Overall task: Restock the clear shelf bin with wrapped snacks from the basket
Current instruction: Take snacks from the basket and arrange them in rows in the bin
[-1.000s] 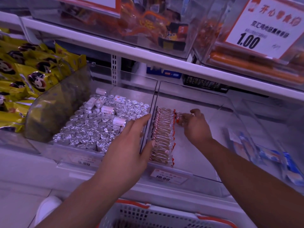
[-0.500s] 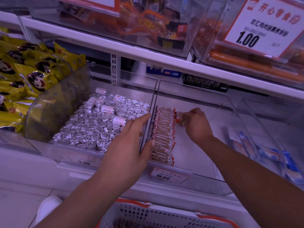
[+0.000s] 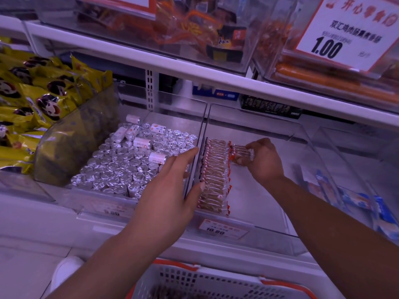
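Note:
The clear shelf bin (image 3: 254, 214) holds a tidy row of brown wrapped snacks (image 3: 214, 178) with red ends along its left wall. At the back of the bin, just right of that row, my right hand (image 3: 262, 160) is closed on a small bunch of wrapped snacks (image 3: 240, 153). My left hand (image 3: 170, 190) rests over the clear divider between the two bins, fingers spread, thumb against the snack row. The white basket (image 3: 194, 281) with orange trim sits below the shelf at the bottom edge.
The neighbouring bin on the left is packed with silver foil rolls (image 3: 125, 165). Yellow bags (image 3: 32, 100) fill the far left bin. Blue packets (image 3: 356, 199) lie in the bin to the right. A shelf with a price sign (image 3: 345, 31) hangs overhead.
My right hand has shifted slightly back and right with the snacks in its grip. The left hand has stayed on the divider.

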The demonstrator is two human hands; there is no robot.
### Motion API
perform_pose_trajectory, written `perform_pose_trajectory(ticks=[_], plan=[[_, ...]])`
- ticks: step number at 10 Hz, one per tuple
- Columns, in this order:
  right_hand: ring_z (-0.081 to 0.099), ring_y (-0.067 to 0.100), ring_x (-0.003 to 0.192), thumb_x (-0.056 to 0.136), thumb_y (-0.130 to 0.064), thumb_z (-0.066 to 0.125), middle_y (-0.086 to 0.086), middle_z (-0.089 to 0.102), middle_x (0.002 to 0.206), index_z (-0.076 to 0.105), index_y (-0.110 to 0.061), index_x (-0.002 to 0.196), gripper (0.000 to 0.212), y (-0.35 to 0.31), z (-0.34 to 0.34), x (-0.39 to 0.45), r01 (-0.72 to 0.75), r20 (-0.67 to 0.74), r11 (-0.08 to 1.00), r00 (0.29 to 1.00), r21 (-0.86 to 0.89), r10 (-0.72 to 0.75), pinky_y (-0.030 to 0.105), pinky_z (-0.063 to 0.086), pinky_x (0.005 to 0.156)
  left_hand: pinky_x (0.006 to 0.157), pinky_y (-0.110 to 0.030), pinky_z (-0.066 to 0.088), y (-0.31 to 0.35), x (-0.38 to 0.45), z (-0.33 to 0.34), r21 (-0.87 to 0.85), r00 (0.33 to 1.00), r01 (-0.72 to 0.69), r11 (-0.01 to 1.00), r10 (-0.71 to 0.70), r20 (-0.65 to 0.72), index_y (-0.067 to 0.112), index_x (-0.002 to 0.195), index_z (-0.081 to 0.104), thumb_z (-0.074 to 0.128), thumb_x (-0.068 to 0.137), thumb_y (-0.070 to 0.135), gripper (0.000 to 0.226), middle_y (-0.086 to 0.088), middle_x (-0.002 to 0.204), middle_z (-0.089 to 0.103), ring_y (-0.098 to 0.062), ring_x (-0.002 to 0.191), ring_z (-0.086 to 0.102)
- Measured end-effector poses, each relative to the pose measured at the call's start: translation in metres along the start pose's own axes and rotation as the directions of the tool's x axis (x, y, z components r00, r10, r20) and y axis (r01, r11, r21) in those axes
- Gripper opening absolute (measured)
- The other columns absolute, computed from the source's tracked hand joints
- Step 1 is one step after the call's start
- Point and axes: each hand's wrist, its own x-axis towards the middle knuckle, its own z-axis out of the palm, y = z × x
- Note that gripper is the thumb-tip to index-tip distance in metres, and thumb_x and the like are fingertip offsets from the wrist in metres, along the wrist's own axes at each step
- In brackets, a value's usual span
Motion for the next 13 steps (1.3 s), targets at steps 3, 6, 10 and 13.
perform_pose_trajectory(ticks=[3,6,10,13], plan=[[0.062,0.025,0.112,0.086,-0.022,0.069,0.011,0.062,0.126,0.063,-0.014,0.126,0.041,-0.024,-0.042,0.001,-0.024,0.051,0.99,0.999,0.135,0.017,0.025,0.046,0.092,0.092,-0.034,0.046,0.0,-0.001,-0.004,0.081,1.0,-0.025,0.996,0.024,0.017,0.036,0.149,0.031,0.058,0.094,0.041,0.061,0.01,0.144,0.045,-0.016,0.121,0.054],[0.066,0.008,0.074,0.091,-0.016,0.053,-0.008,0.069,0.084,0.07,-0.021,0.096,0.018,-0.014,-0.066,-0.28,0.137,0.096,0.808,0.968,0.573,-0.232,0.018,0.048,0.07,0.1,-0.046,0.042,0.019,-0.079,0.031,0.2,0.801,-0.589,0.783,0.598,0.018,0.011,0.114,0.067,0.052,0.093,0.015,0.026,-0.009,0.12,0.064,-0.031,0.114,0.057],[0.063,0.024,0.099,0.074,-0.081,0.049,0.022,0.061,0.124,0.059,-0.007,0.13,0.094,0.13,0.134,-0.417,-0.238,0.896,0.966,0.402,-0.096,0.188,0.044,0.048,0.084,0.101,-0.042,0.042,-0.131,-0.238,0.164,0.506,0.452,-0.334,0.795,-0.337,0.826,0.017,0.14,0.045,0.046,0.094,0.045,0.054,-0.016,0.144,0.045,-0.036,0.119,0.054],[0.021,0.038,0.147,0.08,-0.067,0.055,0.013,0.014,0.162,-0.003,-0.037,0.155,0.1,0.121,0.212,-0.413,-0.502,0.708,0.857,0.564,-0.116,0.426,0.055,0.023,0.116,0.11,-0.045,0.038,-0.131,-0.256,0.275,0.498,0.447,0.241,0.833,-0.551,0.705,0.022,0.152,0.022,0.06,0.087,0.052,0.081,-0.015,0.151,0.03,-0.039,0.134,0.038]])
